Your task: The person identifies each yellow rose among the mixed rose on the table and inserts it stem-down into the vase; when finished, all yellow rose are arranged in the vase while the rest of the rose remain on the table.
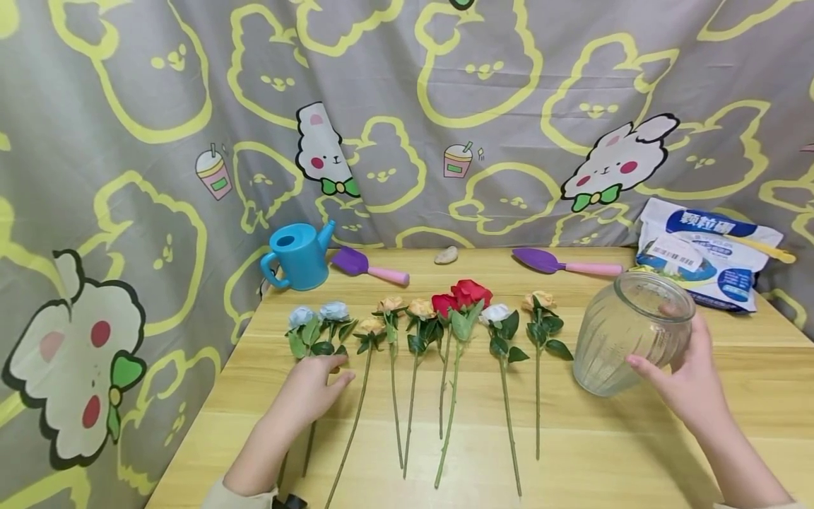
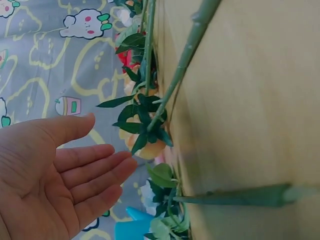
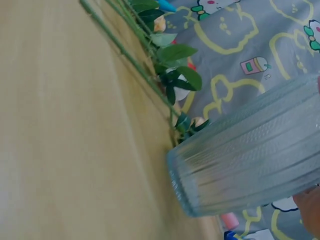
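Observation:
My right hand (image 1: 693, 385) grips a clear ribbed glass vase (image 1: 620, 339) by its side, thumb toward the front. The vase leans to the right; whether its base touches the table I cannot tell. In the right wrist view the vase wall (image 3: 250, 155) hides most of that hand. My left hand (image 1: 308, 387) hovers by the pale blue roses (image 1: 333, 311), its fingers loosely extended and holding nothing. In the left wrist view the palm (image 2: 35, 185) faces the stems. A row of yellow roses (image 1: 421, 309), red roses (image 1: 472, 292) and a white rose (image 1: 496, 314) lies between the hands.
Along the back of the wooden table (image 1: 591, 445) stand a blue watering can (image 1: 300, 258), a purple shovel (image 1: 351, 261), a pale stone (image 1: 446, 255) and a purple trowel (image 1: 540, 260). A printed bag (image 1: 731, 276) leans behind the vase. A patterned curtain (image 1: 394, 85) hangs behind.

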Motion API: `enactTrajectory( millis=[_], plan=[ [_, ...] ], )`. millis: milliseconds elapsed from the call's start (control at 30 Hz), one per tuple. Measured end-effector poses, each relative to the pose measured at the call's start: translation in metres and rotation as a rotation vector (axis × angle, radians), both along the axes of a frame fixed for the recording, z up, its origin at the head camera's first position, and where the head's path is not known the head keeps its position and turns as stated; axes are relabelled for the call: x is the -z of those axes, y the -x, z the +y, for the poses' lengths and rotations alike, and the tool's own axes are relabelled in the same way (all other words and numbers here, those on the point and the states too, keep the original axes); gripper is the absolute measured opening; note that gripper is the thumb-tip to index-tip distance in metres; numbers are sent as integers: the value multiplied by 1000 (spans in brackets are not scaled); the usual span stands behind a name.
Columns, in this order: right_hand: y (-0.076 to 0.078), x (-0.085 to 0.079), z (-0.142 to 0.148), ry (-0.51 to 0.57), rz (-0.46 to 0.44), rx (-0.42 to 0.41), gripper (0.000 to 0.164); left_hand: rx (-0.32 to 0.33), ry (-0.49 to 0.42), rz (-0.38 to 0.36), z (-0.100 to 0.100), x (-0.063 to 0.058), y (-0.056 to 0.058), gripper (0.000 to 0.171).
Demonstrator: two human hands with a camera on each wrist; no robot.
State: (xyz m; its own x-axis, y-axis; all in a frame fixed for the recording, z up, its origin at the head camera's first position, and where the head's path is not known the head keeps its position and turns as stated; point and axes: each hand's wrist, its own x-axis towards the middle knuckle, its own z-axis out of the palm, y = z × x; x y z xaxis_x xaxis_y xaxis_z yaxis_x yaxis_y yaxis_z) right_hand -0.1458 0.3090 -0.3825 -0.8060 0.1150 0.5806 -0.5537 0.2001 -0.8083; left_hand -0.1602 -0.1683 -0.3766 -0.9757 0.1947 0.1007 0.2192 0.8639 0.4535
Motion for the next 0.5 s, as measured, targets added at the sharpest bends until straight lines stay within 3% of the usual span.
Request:
enactTrajectory(
  millis=[100, 267, 400, 500],
  plan=[
    [-1, 4, 2, 1, -9, -61, 97, 21, 5, -12, 2, 6, 3, 30],
    [-3, 7, 5, -24, -27, -50, 97, 74, 62, -1, 13, 15, 8, 9],
    [-3, 9, 5, -13, -15, -53, 98, 79, 90, -27, 21, 17, 10, 42],
    [-2, 9, 5, -18, -15, -50, 97, 69, 112, -24, 24, 19, 11, 50]
  ],
)
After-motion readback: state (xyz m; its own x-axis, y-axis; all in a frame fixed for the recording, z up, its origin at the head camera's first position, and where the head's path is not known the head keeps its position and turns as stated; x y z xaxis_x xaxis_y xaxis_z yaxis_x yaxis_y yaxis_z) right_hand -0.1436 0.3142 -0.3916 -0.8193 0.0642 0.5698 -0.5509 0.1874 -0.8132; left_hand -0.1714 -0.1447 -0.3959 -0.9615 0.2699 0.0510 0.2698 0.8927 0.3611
